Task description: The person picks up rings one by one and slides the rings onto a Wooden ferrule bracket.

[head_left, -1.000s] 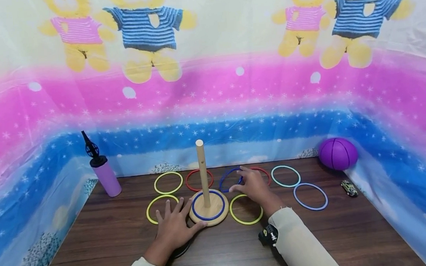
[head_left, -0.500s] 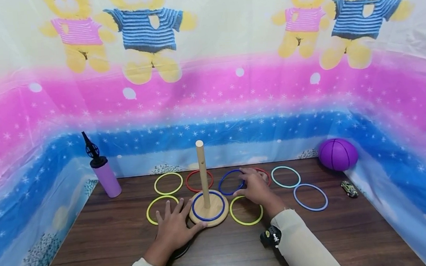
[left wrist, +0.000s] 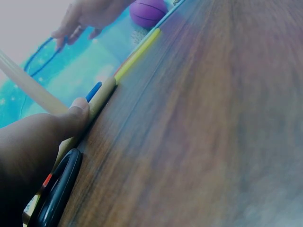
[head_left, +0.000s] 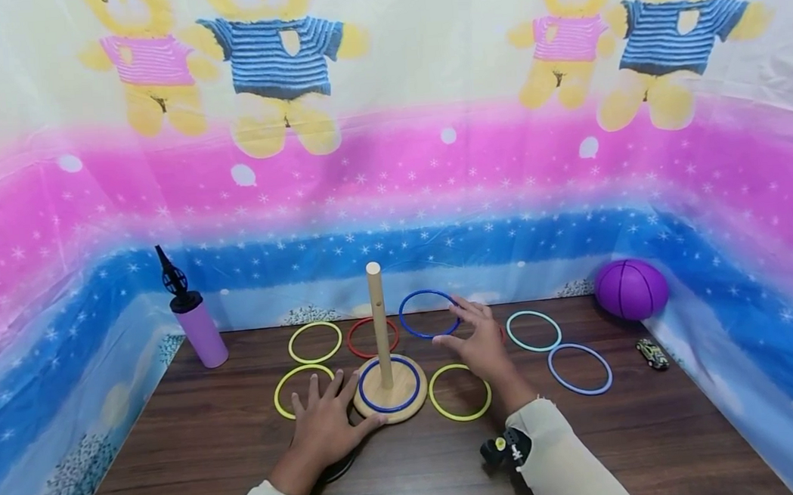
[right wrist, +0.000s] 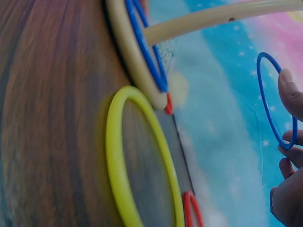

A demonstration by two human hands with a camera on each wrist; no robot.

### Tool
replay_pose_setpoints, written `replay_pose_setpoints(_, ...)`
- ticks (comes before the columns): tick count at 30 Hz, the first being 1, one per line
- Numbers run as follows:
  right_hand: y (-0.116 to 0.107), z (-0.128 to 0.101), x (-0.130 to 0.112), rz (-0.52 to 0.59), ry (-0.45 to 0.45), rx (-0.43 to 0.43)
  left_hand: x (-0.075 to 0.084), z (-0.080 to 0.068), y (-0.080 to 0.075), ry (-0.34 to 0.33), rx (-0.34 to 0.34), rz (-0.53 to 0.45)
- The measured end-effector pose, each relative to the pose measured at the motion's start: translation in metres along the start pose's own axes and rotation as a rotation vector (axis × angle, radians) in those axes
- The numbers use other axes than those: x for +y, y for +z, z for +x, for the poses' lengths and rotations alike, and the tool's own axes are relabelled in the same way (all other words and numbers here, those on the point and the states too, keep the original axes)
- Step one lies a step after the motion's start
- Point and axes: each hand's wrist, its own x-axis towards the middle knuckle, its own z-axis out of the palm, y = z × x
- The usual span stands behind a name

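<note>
The right grip holds a blue ring, which is raised above the worktop; the left grip is wide (well spread) and touches the wooden base.

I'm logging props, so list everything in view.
Wooden peg stand: 1, tan, centre
Thin dark-blue rings: 2, blue, around peg, in right hand
Thin yellow rings: 3, yellow, two left, one right of stand
Thin red rings: 2, red, beyond stand and right hand
Thin pale rings: 2, turquoise, light blue, right
Round ball: 1, purple, far right
Small toy car: 1, camouflage, right
Cylindrical pump: 1, mostly purple, left
Glossy loop: 1, black, beside left hand
Wood-grain table: 1, brown, below
Bear-print cloth: 1, multicoloured, behind
Hands: 2, bare, centre
Sleeves: 2, cream, foreground
Wrist devices: 2, black, foreground
</note>
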Motion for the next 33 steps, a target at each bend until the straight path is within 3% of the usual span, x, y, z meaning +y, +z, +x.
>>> replay_pose_setpoints(12,-0.003,0.000,-0.040,0.145,0.013,0.112,0.000,-0.001,-0.001,-0.004,-0.002,-0.009)
replay_pose_setpoints(23,-0.011,0.005,-0.082,0.295,-0.032,0.198,0.001,-0.001,0.001,0.004,0.009,-0.018)
replay_pose_setpoints(33,0.002,0.001,-0.112,0.424,-0.161,0.181,0.001,-0.002,-0.001,0.007,0.008,-0.025)
